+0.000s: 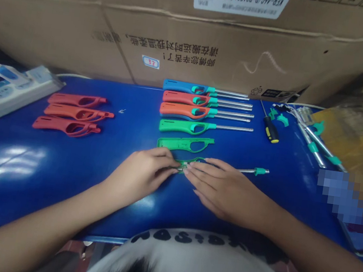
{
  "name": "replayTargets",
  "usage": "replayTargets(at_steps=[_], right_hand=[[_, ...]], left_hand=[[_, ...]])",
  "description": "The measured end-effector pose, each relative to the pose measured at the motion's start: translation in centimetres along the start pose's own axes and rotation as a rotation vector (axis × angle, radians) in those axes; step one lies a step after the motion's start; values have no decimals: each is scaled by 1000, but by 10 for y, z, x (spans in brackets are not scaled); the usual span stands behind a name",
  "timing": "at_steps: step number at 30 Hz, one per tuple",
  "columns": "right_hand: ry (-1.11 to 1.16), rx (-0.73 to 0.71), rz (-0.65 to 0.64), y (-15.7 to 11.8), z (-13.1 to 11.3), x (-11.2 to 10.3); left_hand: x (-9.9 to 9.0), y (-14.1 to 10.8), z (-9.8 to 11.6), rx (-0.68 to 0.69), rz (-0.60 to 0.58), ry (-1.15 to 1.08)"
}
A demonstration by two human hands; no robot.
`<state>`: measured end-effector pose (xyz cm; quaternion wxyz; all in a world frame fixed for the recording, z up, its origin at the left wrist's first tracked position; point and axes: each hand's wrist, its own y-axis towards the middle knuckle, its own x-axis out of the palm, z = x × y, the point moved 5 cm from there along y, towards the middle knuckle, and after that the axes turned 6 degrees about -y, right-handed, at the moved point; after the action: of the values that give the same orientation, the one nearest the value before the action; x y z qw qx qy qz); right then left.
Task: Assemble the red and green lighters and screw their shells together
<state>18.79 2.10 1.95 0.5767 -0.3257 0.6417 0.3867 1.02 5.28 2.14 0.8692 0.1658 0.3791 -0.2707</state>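
Behind your blue table (pixel 129 124) a cardboard box (pixel 115 32) fills the top of the frame. At the left edge lies a power strip (pixel 35 84), then three reddish handle shells (pixel 60 110), stacked in a row, perhaps to stay sorted and within reach. Your left hand (pixel 146 167), at lower centre, pinches narrowly at the left end of a green casing (pixel 195 159), probably to steady it. Above, one loose green half (pixel 175 144) lies below at least four lighters (pixel 178 109), all pointing rightward, seemingly for tidy counting; some may hide others. Your right hand (pixel 225 185) lays its fingers over the casing, perhaps keeping its parts seated; you can't tell whether its thumb grips. One metal tube (pixel 247 170) sticks out rightward, carrying one teal piece (pixel 260 171). Upper right, one screwdriver (pixel 272 130) lies beside several small teal parts (pixel 283 119), and at least two loose tubes (pixel 318 157) rest near a plastic bag (pixel 348 128).
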Motion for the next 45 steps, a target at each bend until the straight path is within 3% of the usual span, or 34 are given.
replayTargets(at_steps=[4, 8, 13, 20, 26, 29, 35, 39, 45], right_hand=[[64, 36, 38, -1, 8, -5], [161, 233, 88, -6, 30, -10], [260, 366, -25, -9, 40, -2], [358, 368, -48, -11, 44, 5], [330, 395, -62, -15, 44, -12], [198, 368, -60, -17, 39, -20], [11, 200, -96, -21, 27, -17], [12, 208, -79, -22, 25, -21], [45, 251, -169, -23, 24, -19]], left_hand=[[1, 1, -3, -32, -6, -44], [-1, 1, -5, -49, 15, -87], [-3, 2, -7, -64, 4, -141], [-5, 3, -9, -27, 20, -203], [-4, 0, 7, 110, 101, -53], [7, -2, 15, 191, 35, 38], [22, -4, 12, 211, -49, 139], [23, -4, 8, 231, -51, 147], [25, -4, 6, 259, -47, 176]])
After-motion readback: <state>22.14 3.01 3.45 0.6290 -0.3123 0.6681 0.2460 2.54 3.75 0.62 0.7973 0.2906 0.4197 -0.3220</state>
